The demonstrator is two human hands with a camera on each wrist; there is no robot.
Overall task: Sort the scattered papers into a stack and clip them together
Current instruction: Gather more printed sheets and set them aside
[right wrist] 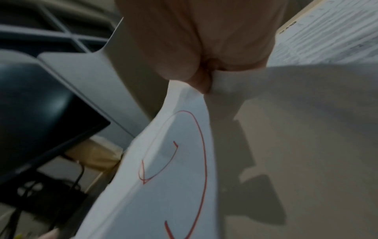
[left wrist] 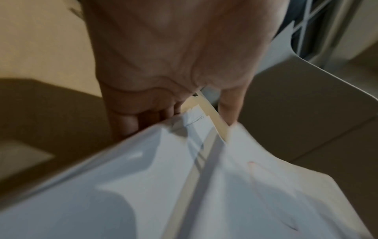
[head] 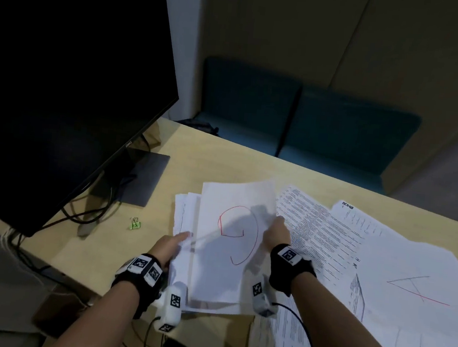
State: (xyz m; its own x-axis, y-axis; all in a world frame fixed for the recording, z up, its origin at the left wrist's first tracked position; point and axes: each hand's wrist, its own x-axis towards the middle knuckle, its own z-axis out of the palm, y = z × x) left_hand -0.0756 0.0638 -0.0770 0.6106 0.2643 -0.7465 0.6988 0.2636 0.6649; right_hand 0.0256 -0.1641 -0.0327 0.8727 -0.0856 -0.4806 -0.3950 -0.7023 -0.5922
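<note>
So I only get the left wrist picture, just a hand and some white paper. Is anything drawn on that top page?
Observer: Yes. The top sheet carries a red curved scribble, and the right hand pinches its right edge.
Operator: Is there a clip anywhere?
Observer: A green binder clip lies on the desk, left of the stack and in front of the monitor. Neither hand touches it.
Operator: Are all the papers gathered up?
Observer: No. Printed pages and a sheet with a triangle sketch lie spread out to the right.
</note>
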